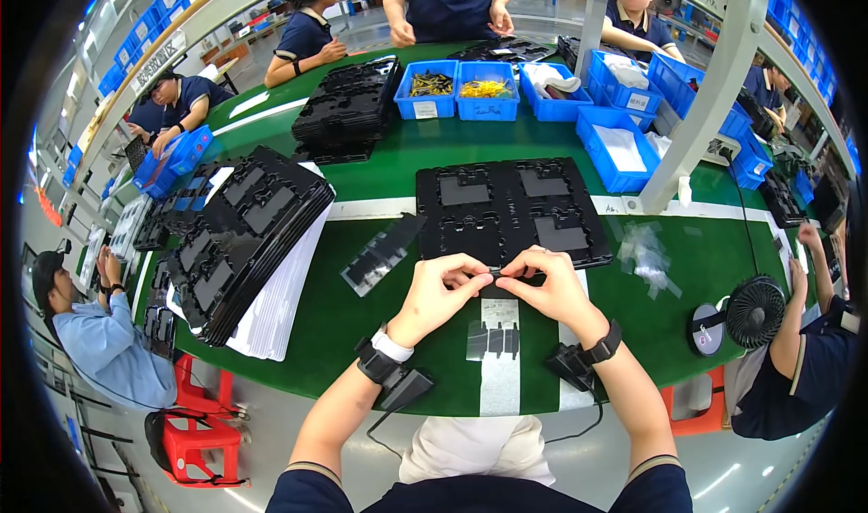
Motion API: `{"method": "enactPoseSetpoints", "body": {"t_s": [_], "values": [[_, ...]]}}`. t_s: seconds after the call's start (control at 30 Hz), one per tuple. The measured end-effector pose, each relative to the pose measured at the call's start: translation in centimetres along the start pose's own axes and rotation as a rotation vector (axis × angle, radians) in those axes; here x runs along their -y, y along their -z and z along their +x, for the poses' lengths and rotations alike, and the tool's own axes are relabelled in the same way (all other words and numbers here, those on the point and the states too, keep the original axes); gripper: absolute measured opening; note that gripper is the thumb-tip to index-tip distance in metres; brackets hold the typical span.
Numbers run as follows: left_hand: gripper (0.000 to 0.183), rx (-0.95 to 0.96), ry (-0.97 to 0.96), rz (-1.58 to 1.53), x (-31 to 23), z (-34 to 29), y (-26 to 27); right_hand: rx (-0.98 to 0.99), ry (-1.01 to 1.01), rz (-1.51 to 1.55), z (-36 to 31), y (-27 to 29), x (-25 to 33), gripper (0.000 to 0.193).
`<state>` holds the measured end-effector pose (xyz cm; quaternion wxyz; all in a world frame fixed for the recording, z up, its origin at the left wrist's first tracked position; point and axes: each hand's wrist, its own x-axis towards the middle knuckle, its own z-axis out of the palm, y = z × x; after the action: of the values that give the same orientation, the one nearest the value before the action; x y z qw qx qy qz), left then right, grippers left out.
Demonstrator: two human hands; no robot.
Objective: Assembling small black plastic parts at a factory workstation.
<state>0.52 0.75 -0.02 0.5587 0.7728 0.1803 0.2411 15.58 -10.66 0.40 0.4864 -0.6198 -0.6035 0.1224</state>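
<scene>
My left hand and my right hand meet over the near edge of a black moulded tray. Thumb and forefinger of each are pinched together on a small dark piece, too small and covered to name. Grey flat parts lie in the tray's pockets. Just below my hands, a clear film with dark strips rests on a white band across the green table. Left of the tray lies another clear and black film sheet. Both wrists wear black straps with boxy devices.
Stacked black trays lean at the left over white sheets; more trays stand behind. Blue bins hold yellow and dark small parts. Crumpled clear film and a black fan lie right, near a grey post. Co-workers sit around.
</scene>
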Motion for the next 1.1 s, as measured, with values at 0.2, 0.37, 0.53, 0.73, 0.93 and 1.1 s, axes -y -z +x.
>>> {"method": "enactPoseSetpoints", "body": {"t_s": [0.2, 0.37, 0.53, 0.73, 0.93, 1.1], "values": [[0.011, 0.006, -0.004, 0.021, -0.10, -0.05, 0.02, -0.033, 0.038, -0.016, -0.14, -0.11, -0.16, 0.009], [0.012, -0.030, -0.076, 0.051, 0.11, -0.14, 0.00, -0.022, 0.010, 0.028, -0.08, -0.37, 0.03, 0.009], [0.012, -0.006, -0.060, 0.077, 0.21, -0.10, 0.17, -0.015, 0.028, -0.009, -0.09, -0.22, 0.08, 0.009], [0.012, 0.000, 0.007, -0.015, 0.14, -0.03, 0.08, -0.025, 0.020, 0.004, -0.06, -0.21, -0.11, 0.008], [0.011, 0.003, -0.025, 0.036, -0.16, -0.09, 0.16, -0.015, 0.026, -0.005, 0.02, -0.14, -0.03, 0.007], [0.012, -0.002, -0.097, 0.078, 0.19, -0.15, 0.19, -0.013, 0.009, 0.022, -0.02, -0.27, 0.04, 0.008]]}}
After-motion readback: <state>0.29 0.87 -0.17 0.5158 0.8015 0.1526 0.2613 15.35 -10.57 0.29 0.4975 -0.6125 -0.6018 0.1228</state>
